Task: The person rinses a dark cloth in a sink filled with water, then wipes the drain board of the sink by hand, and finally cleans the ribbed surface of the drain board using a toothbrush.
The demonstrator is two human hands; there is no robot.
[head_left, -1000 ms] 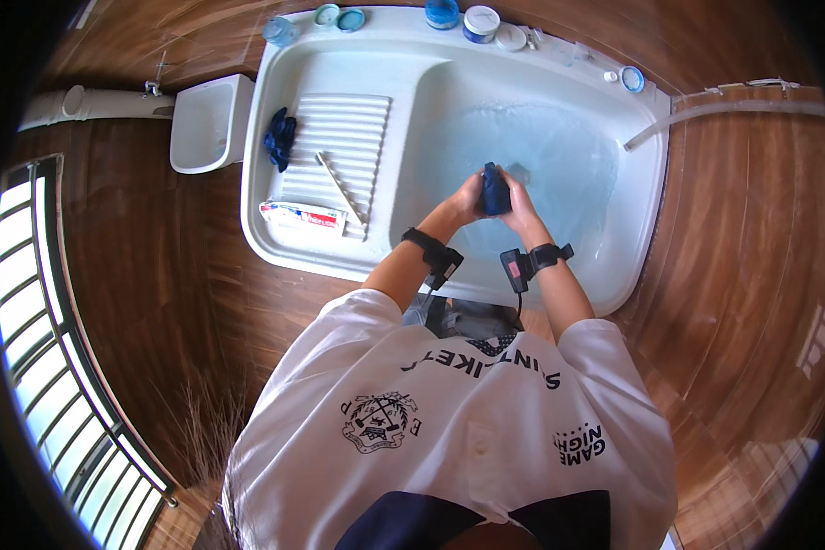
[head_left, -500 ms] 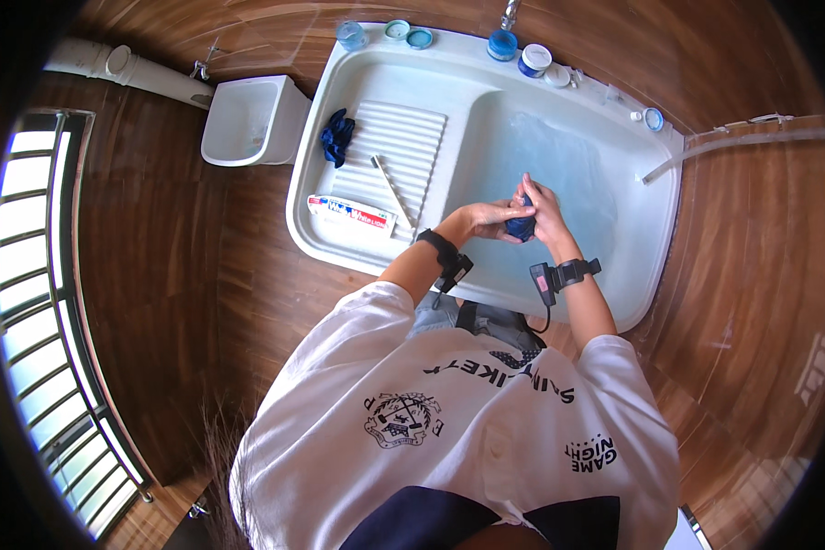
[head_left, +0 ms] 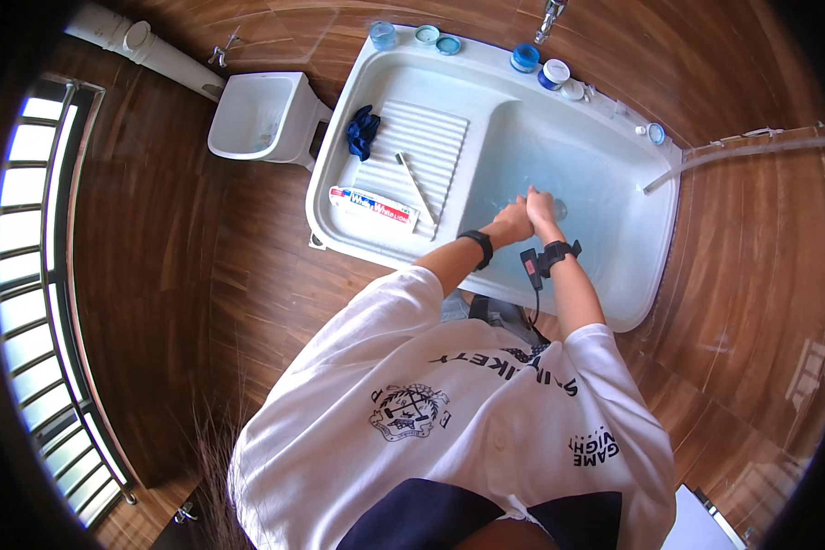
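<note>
Both my hands are together, low over the bluish water (head_left: pixel 527 151) in the deep basin of a white laundry sink (head_left: pixel 325 234). My left hand (head_left: pixel 511 223) is closed, its back facing up. My right hand (head_left: pixel 540 207) presses against it with fingers curled in. The dark blue cloth seen between them a moment ago is hidden behind my fingers now. Small ripples show around the hands. Left of the basin, on the ribbed washboard (head_left: pixel 431 128), lie another crumpled dark blue cloth (head_left: pixel 363 132), a white toothbrush (head_left: pixel 416 190) and a toothpaste box (head_left: pixel 374 210).
Along the back ledge stand a blue jar (head_left: pixel 524 59), a white-lidded jar (head_left: pixel 554 74), a clear blue cup (head_left: pixel 382 37) and round lids (head_left: pixel 448 45). A faucet (head_left: pixel 549 20) hangs above. A hose (head_left: pixel 752 152) reaches the right rim; a small white basin (head_left: pixel 257 115) stands left.
My hands have turned over and reached farther down and forward, hiding the dark blue cloth that showed between them. The whole view has shifted slightly.
</note>
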